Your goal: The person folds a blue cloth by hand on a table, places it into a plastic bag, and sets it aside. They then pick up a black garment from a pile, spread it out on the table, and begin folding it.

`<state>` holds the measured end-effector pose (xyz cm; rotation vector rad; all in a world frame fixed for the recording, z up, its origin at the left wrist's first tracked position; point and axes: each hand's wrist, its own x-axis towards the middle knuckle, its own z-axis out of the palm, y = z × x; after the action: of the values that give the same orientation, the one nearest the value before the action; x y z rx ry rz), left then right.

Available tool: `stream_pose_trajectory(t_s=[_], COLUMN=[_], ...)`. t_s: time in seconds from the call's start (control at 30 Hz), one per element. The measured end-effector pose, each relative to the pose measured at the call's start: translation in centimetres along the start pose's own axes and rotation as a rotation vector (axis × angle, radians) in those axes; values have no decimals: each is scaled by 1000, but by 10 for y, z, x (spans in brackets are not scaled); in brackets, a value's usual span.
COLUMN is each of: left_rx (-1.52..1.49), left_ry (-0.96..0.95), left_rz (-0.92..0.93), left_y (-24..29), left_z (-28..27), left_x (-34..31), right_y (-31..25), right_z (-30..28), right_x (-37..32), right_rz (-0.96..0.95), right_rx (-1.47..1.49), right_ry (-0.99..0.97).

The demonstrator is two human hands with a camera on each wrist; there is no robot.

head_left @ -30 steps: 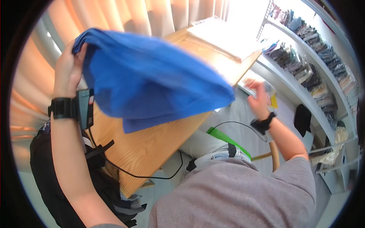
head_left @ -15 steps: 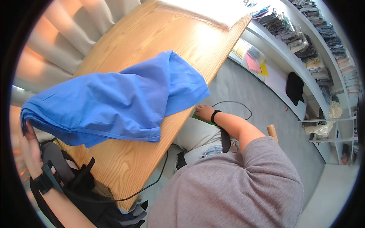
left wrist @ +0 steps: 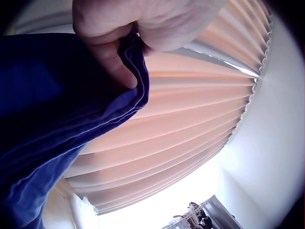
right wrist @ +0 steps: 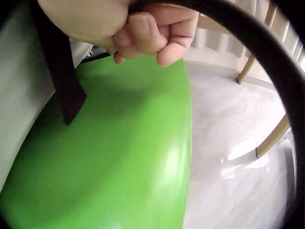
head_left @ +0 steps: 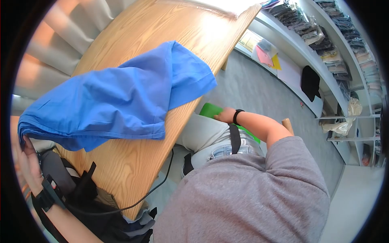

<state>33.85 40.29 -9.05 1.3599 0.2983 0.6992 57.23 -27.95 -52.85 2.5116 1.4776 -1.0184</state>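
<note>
A blue cloth [head_left: 105, 101], layered and creased, lies over the wooden table [head_left: 125, 178], and its far end hangs a little past the table edge. At its near left end my left hand [head_left: 31, 160] grips the gathered layers; in the left wrist view the fingers [left wrist: 116, 67] pinch the hemmed edges. My right hand [head_left: 226, 115] is down beside my thigh at the green chair seat [head_left: 210, 110]. The right wrist view shows its fingers [right wrist: 171, 52] loosely curled over the seat's edge, with nothing seen between them.
A black bag [head_left: 81, 190] sits at the table's near left corner, and a black cable [head_left: 162, 184] runs across that corner. Pleated curtains [head_left: 60, 52] stand along the left. Shelves [head_left: 296, 44] with bagged folded items line the right.
The blue cloth, raised and spread in the air before, has come down onto the table with my left hand lowered at its end. My right hand has dropped to the green seat.
</note>
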Motion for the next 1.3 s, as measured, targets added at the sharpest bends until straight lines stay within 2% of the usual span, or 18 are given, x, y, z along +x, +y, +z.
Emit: stream_pose_trajectory(t_s=[0.13,0.2,0.27,0.4,0.47,0.5,0.53,0.57,0.67,0.73,0.8,0.87,0.93,1.0,1.07,1.13,1.23,1.3], left_rx=[-2,-18,-66,25,116,221,126,229,56,385,688,714,743,513,462,416,388,336], left_ry=[162,253,364,191,210,335,41,402,484,285,176,119,65,229,222,214,179,267], left_rz=[-10,-11,-53,-275,-416,-403,-495,-515,-533,-439,-524,-538,-550,-600,-629,-645,-650,-646], left_y=[-26,-41,-62,-106,-127,-138,-151,-167,-199,-204,-205,-207,-198,-190,-186,-187,-186,-183], left_z=[18,44,94,92,104,124,88,119,109,109,91,88,99,123,126,121,124,136], left_x=[-36,-55,-84,-93,-91,-89,-89,-95,-112,-123,-130,-126,-116,-109,-112,-111,-108,-106], right_y=[1,6,6,12,8,6,1,-6,-21,-28,-33,-31,-31,-43,-63,-81,-108,-117], right_z=[-4,-1,-4,-9,-19,-27,-34,-41,-68,-83,-94,-100,-106,-109,-112,-106,-117,-162], right_x=[14,22,27,46,46,43,38,28,-7,-34,-64,-88,-113,-140,-168,-198,-219,-221], right_rz=[-11,-45,-20,54,110,147,186,230,376,496,607,699,670,669,693,549,346,317], right_rx=[-185,-252,-238,-16,107,171,225,285,452,523,545,571,564,573,602,562,699,641], right_ry=[2,89,14,-244,-322,-346,-367,-381,-398,-410,-428,-446,-444,-439,-503,-719,-697,-666])
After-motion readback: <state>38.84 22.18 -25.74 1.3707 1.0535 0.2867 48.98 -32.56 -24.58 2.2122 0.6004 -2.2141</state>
